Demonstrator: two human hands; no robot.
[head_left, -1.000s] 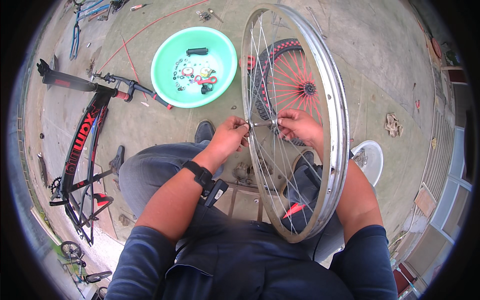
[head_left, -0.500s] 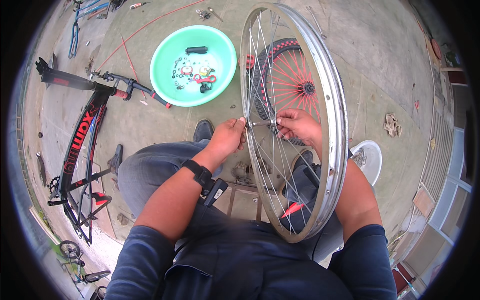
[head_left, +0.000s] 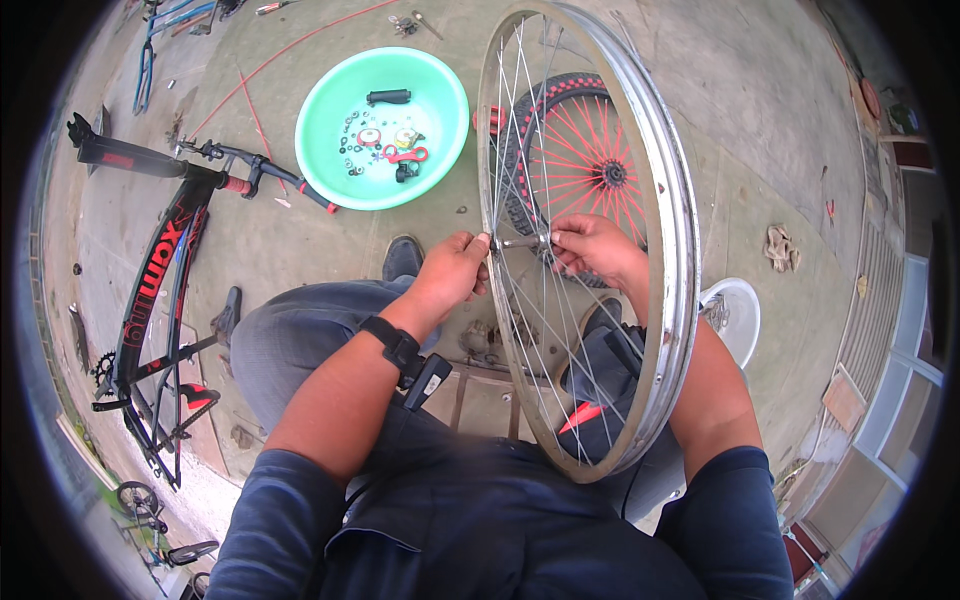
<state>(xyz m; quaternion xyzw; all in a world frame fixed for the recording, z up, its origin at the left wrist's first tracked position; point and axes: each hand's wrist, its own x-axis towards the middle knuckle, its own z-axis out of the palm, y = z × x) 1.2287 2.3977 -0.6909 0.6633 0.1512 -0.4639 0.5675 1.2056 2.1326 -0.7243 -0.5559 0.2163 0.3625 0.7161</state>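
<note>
A bare metal bicycle wheel [head_left: 683, 215], with spokes but no tyre, stands on edge between my forearms. Its hub [head_left: 522, 242] lies across between my hands. At the hub's left end my left hand [head_left: 457, 268] is closed, thumb and fingers pinching the axle end. From the other side my right hand [head_left: 592, 248] reaches past the rim and pinches the hub's right end with closed fingers. Whatever small part may sit under the fingertips is hidden. The wheel's lower rim rests near my right thigh.
A green basin [head_left: 315, 165] holds small parts. Beyond the wheel lies a tyred wheel with red spokes [head_left: 575, 160]. A black bicycle frame [head_left: 150, 290] stands at left. At right are a white bucket [head_left: 742, 300] and a crumpled rag [head_left: 781, 248].
The view has shifted slightly. Both hands keep their pinch at the hub ends, and the wheel is almost unmoved.
</note>
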